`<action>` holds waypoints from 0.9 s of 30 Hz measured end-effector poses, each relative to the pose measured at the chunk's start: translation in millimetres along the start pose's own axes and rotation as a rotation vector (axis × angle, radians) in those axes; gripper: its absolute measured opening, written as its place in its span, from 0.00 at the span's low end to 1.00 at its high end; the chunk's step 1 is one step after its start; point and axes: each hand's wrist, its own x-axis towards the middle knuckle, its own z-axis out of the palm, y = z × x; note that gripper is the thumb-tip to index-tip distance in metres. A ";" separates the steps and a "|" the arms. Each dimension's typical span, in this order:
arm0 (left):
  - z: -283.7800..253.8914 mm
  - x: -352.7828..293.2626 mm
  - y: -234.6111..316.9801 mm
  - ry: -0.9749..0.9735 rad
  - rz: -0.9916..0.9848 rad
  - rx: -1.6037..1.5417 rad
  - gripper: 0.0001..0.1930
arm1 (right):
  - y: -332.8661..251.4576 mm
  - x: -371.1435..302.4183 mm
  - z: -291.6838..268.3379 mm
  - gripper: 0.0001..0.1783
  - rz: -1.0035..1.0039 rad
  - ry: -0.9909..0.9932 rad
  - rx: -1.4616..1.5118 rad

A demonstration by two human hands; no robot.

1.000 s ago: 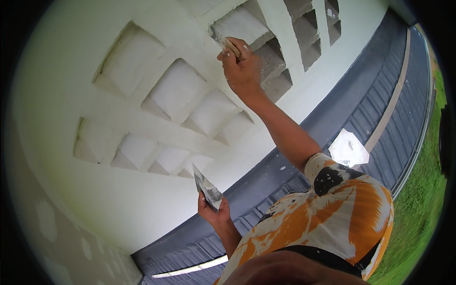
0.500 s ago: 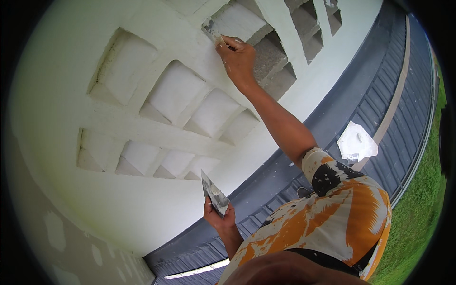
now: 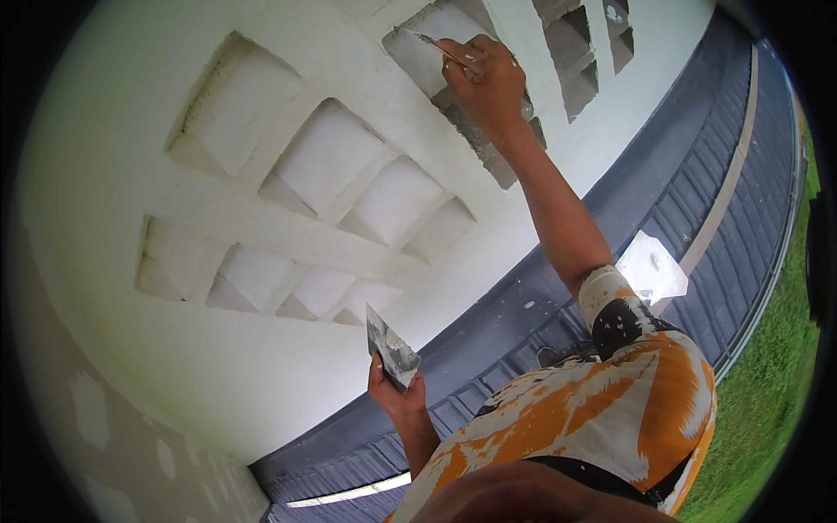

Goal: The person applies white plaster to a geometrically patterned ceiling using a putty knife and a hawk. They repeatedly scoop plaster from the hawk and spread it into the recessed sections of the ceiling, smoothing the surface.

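Note:
My right hand (image 3: 488, 83) is raised to the wall, closed around the handle of a small putty knife (image 3: 422, 37). Its blade reaches the upper left edge of a square recess (image 3: 445, 48) with a whitish inner face; the hand and wrist hide part of that recess and the rough grey one below it. Lower down, in front of the wall, my left hand (image 3: 398, 394) grips a flat metal putty blade (image 3: 391, 349). Whitish putty is smeared over that blade, and its pointed corner tilts upward.
Rows of square recesses (image 3: 327, 161) cover the pale wall (image 3: 288, 366). Beneath runs a dark ribbed metal roof (image 3: 697, 200) with a long plank (image 3: 728, 166) on it. A white putty-covered board (image 3: 651, 268) lies by the plank. Grass (image 3: 763, 375) shows beyond the roof edge.
My right hand has moved up and to the right along the recess, the knife now at its upper edge. My left hand has shifted only slightly, still holding the putty blade.

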 end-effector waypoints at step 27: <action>119.7 54.1 -36.7 0.109 -0.085 0.044 0.16 | -57.0 -124.0 -161.8 0.16 0.126 -0.859 0.441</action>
